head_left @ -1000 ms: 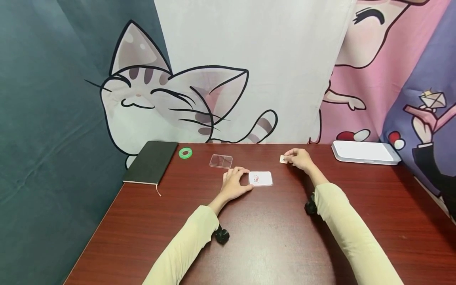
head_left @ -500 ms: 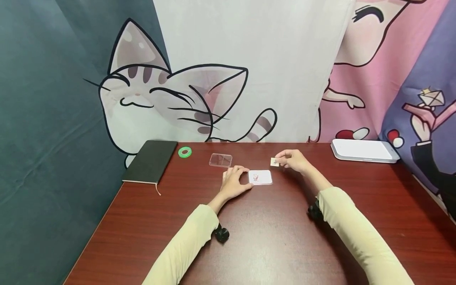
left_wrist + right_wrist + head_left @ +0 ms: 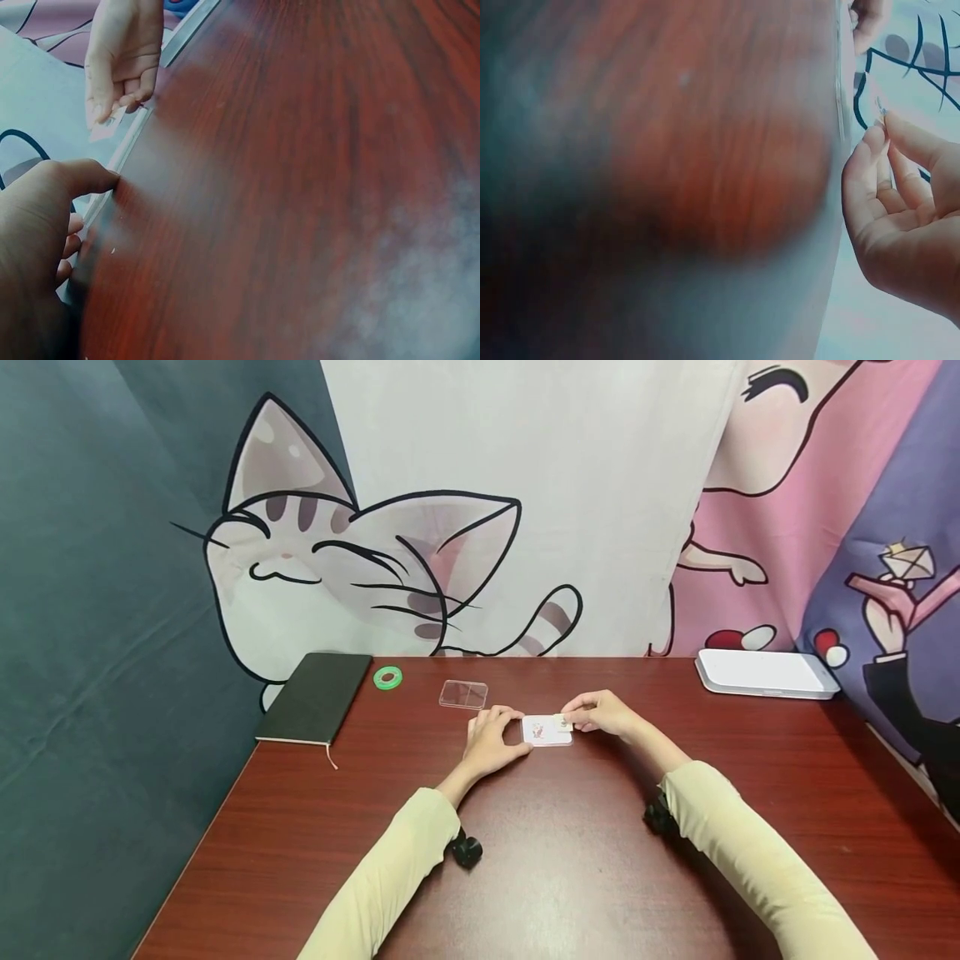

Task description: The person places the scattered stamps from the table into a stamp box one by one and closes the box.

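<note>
In the head view a flat clear case (image 3: 547, 740) with a white insert and a small red print lies on the table. My left hand (image 3: 491, 745) holds its left end between thumb and fingers. My right hand (image 3: 606, 713) pinches a small pale square of paper (image 3: 565, 723) with a dark mark, over the case's upper right corner. The left wrist view shows the left thumb against the edge of the case (image 3: 129, 141), the paper square (image 3: 107, 127) held just above it. In the right wrist view the thumb and index fingertip of the right hand (image 3: 904, 199) meet on the piece.
A transparent lid-like tray (image 3: 463, 695) lies behind the left hand. Further left are a green ring-shaped roll of tape (image 3: 379, 679) and a black notebook (image 3: 315, 697) with a ribbon. A white flat box (image 3: 767, 673) stands at the back right, by the printed curtain.
My right hand has moved left and nearer, bringing the small paper square from the right of the case to above its right end. The left hand stays on the case.
</note>
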`<state>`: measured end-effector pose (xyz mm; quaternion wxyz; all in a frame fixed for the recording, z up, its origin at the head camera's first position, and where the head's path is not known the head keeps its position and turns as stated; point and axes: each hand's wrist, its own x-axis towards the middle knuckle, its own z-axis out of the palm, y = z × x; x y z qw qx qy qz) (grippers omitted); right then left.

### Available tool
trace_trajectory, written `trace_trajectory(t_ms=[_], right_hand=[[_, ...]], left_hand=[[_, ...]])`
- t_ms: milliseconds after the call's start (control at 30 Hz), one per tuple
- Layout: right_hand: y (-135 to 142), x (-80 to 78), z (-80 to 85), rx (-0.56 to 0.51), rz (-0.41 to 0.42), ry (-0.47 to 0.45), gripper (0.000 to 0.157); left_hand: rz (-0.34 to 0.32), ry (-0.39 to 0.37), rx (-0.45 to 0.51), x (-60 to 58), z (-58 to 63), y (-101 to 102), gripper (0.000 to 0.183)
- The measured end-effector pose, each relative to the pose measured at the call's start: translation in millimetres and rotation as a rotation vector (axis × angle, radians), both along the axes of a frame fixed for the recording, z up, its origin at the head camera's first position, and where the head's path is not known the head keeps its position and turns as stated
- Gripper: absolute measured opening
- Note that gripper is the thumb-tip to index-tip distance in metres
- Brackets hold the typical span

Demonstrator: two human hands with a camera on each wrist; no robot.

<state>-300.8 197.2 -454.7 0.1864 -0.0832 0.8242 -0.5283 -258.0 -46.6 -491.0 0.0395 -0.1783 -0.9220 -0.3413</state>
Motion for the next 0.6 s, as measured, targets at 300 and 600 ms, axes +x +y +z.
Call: trace_trajectory(t_ms=[300,600], right_hand=[[-6.3,4.5,0.6,0.048,-0.017,-0.002,0.032],[-8.8,6.0,-0.5,0.108,-0.024,0.026,0.029]], left_hand=[[0.005,0.005,-0.005,-0.1,-0.5,0.5,0.051],[0.007,0.016,-0.011,0.3,-0.2,0.9,0.051]])
